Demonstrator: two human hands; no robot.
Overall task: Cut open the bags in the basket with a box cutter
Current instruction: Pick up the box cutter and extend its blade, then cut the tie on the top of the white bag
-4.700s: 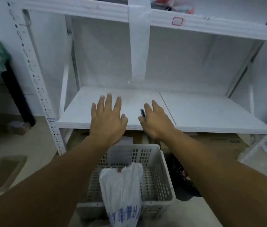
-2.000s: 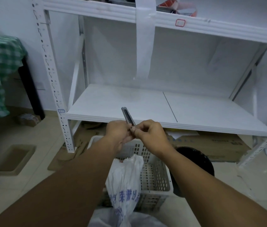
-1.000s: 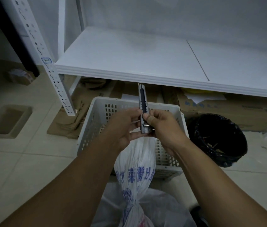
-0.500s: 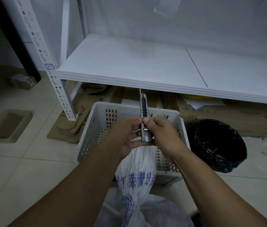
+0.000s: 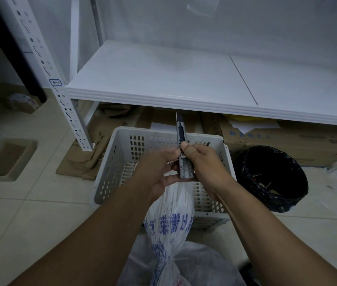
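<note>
Bags first: one white plastic bag with blue printed characters [image 5: 171, 215] rises out of the pale perforated plastic basket [image 5: 112, 168] directly beneath both hands, its twisted neck leaning toward the viewer, and its lower part in the basket is hidden behind the wrists. Below the forearms lies more translucent white plastic [image 5: 200, 263], cut off by the frame edge; whether it is a second bag cannot be told. The slim grey-and-black box cutter [image 5: 181, 145] stands nearly upright between the hands, over the basket's far rim, with a thin blade tip seemingly showing at its top, though it is too fine to be sure. The left hand [image 5: 155, 172] curls around the cutter's lower end from the left, fingertips against the handle. The right hand [image 5: 207, 162] pinches the handle from the right, thumb pressed on the slider area. To the right of the right hand sits a round bin lined with a black bag [image 5: 270, 178]. Beyond the hands runs a white metal shelf [image 5: 163, 79], with brown cardboard boxes [image 5: 287, 139] partly hidden beneath it.
</note>
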